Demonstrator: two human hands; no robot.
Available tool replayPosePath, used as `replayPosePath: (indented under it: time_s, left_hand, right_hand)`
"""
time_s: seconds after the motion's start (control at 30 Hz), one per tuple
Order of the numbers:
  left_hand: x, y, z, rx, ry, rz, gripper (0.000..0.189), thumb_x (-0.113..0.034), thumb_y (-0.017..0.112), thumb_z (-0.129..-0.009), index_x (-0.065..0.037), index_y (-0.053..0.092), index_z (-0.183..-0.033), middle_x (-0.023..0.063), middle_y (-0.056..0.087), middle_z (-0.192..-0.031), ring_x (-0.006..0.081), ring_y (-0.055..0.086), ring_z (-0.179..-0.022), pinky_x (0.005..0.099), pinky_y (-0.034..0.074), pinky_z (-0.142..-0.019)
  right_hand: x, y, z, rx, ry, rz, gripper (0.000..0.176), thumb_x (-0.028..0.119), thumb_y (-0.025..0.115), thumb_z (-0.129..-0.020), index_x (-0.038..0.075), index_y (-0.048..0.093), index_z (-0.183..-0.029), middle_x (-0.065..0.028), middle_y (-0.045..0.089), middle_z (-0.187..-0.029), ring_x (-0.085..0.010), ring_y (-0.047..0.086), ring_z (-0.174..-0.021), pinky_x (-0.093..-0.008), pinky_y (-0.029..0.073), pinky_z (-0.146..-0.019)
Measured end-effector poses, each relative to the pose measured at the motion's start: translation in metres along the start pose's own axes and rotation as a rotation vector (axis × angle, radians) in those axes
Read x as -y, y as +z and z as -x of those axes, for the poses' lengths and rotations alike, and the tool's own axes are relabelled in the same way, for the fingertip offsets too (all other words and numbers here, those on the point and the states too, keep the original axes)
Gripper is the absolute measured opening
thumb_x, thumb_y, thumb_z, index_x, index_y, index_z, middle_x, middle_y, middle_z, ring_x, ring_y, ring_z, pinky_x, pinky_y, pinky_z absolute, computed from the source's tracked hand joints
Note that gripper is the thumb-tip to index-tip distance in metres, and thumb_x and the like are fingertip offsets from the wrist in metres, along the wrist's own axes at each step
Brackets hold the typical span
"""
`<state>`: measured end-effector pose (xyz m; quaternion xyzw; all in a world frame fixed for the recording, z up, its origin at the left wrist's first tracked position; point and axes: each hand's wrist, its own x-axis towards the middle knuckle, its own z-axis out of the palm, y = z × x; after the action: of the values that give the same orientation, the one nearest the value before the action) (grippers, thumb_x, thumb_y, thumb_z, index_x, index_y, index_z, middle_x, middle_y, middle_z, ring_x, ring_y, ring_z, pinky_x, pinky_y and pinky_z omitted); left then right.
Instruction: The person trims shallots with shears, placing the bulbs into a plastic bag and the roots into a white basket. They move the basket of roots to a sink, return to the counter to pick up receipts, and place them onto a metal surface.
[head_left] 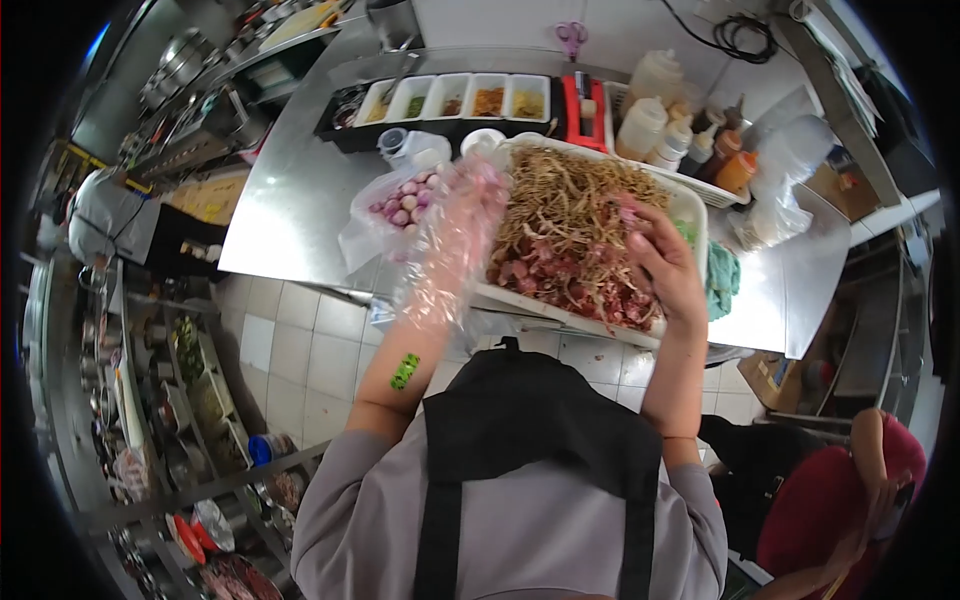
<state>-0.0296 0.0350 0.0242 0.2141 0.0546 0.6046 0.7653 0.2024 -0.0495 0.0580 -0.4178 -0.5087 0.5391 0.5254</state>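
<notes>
My left hand (478, 190) is inside a loose clear plastic glove that reaches up the forearm. It is over the left edge of a white tray (700, 225), beside a plastic bag of peeled shallots (405, 200). The glossy plastic hides its fingers and anything in them. My bare right hand (668, 262) is at the right side of the heap in the tray, fingers bent, a small pinkish-purple piece (627, 208) at the fingertips that I cannot make out. The heap has dry straw-coloured stalks (570, 190) at the back and reddish-purple shallots (580, 285) with papery skins in front.
Behind the tray stand a black rack of white condiment tubs (450, 97) and a basket of squeeze bottles (642, 128). A green cloth (722, 280) lies right of the tray. Another person in a red top (815, 500) is at lower right. Shelves with containers line the left.
</notes>
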Motion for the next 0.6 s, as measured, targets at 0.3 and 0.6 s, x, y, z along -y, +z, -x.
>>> replayPosePath:
  time_s: [0.3,0.6]
  left_hand:
    - [-0.126,-0.073,-0.016,-0.316,-0.245,-1.574,0.025,-0.019,0.060,-0.084,-0.002,0.061,-0.103,0.0099,0.064,-0.094,0.0176,0.061,-0.086,0.0310,0.048,-0.076]
    - [-0.133,-0.033,-0.019,-0.191,-0.263,-2.542,0.043,-0.033,0.053,-0.084,-0.004,0.056,-0.116,0.0206,0.058,-0.113,0.0338,0.054,-0.107,0.0411,0.040,-0.093]
  right_hand:
    - [0.008,-0.037,0.013,0.005,0.103,1.029,0.034,0.007,0.058,-0.081,0.002,0.054,-0.114,-0.0119,0.062,-0.096,-0.0228,0.059,-0.082,-0.0316,0.046,-0.073]
    - [0.013,-0.063,0.014,0.138,0.286,1.792,0.019,0.025,0.057,-0.079,0.009,0.067,-0.081,-0.0149,0.063,-0.072,-0.0337,0.060,-0.072,-0.0455,0.046,-0.067]
